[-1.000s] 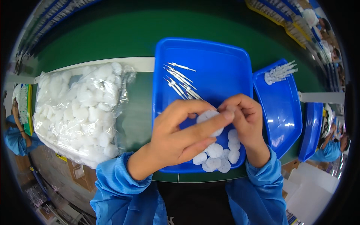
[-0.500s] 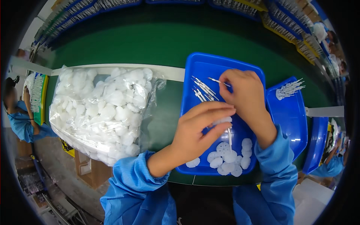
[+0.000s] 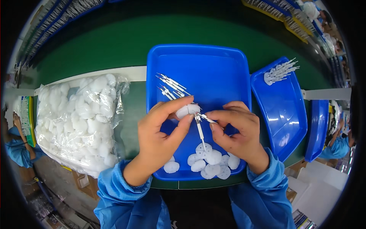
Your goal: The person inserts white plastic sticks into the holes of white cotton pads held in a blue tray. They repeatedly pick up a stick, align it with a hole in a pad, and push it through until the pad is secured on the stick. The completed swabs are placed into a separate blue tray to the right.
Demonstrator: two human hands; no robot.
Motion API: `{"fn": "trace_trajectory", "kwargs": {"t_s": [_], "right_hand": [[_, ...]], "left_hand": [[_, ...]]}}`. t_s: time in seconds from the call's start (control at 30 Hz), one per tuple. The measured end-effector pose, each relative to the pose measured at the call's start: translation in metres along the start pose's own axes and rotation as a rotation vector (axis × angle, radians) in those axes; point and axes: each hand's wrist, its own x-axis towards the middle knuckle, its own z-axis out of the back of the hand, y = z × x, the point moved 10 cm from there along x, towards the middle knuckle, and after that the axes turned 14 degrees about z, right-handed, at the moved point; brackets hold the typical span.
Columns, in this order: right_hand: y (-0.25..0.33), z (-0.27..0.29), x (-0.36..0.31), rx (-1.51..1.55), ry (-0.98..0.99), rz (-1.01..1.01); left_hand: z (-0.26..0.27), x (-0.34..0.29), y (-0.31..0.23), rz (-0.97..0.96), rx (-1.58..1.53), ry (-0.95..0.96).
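Note:
My left hand [image 3: 154, 131] pinches a white round disc [image 3: 187, 110] between thumb and fingertips, above a blue tray [image 3: 198, 68]. A white stick [image 3: 200, 133] hangs from the disc, angled down. My right hand [image 3: 242, 129] grips a second thin white stick [image 3: 207, 118], its end at the disc's underside; whether it is inserted I cannot tell. Several similar sticks with thin metal tips [image 3: 169, 87] lie in the tray beyond my left hand. Loose white discs [image 3: 211, 157], some showing small holes, are piled at the tray's near side.
A clear plastic bag [image 3: 80, 122] full of white discs lies left of the tray. To the right, a smaller blue tray [image 3: 284, 122] holds a disc bristling with sticks [image 3: 281, 72]. Racks of filled trays [image 3: 57, 30] line the back. Co-workers sit at both sides.
My right hand has brought a stick from the far part of the tray down to the disc. My left hand has turned the disc edge-up. The view has shifted right.

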Motion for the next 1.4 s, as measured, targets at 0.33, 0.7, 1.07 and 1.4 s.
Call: {"fn": "trace_trajectory", "kwargs": {"t_s": [0.33, 0.7, 1.07, 1.4], "right_hand": [[0.001, -0.005, -0.004, 0.056, 0.023, 0.01], [-0.007, 0.0, -0.009, 0.098, -0.013, -0.076], [-0.019, -0.016, -0.016, 0.108, 0.004, -0.268], [0.024, -0.005, 0.009, -0.395, 0.0, 0.127]], "left_hand": [[0.0, 0.001, -0.031, -0.22, 0.31, -0.04], [-0.008, -0.002, -0.041, -0.24, 0.516, -0.027], [-0.023, -0.016, -0.05, -0.449, 0.613, -0.023], [-0.023, -0.021, -0.048, -0.409, 0.655, -0.084]]}}
